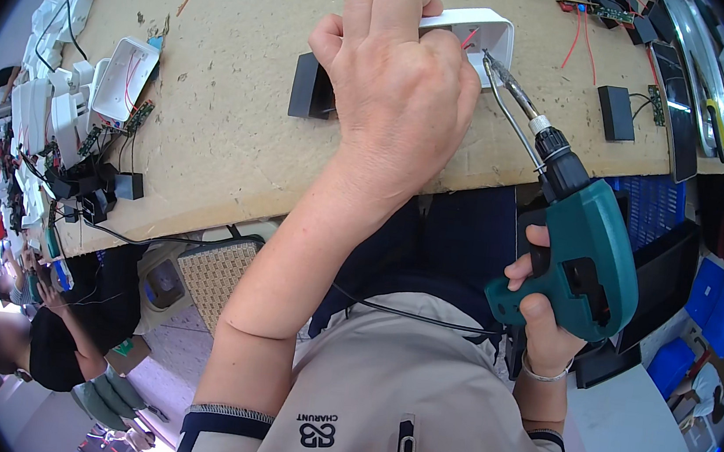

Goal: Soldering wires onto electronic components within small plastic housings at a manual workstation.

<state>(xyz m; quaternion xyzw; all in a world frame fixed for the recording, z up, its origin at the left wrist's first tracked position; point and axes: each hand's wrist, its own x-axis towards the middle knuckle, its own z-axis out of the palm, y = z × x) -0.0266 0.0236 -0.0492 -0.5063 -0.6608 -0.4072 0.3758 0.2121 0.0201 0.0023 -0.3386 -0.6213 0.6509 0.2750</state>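
Observation:
My left hand (399, 80) is closed on a white plastic housing (501, 36) above the table, its back facing up and covering much of the housing. A short red wire (469, 37) shows inside. My right hand (546, 320) grips a teal soldering gun (595, 228) by its handle. The metal tip of the gun reaches the housing's open side, next to my left fingers; whether it touches anything inside I cannot tell. A thin tube runs alongside the tip. Beside my left wrist a black box-shaped part (312, 88) sits on the table.
Another white housing (122, 73) with wires lies at the left, near a heap of white cases, boards and black parts. At the right are a black block (616, 113) wired to a circuit board (655, 105), and a dark phone-like slab (674, 113). People work at the lower left.

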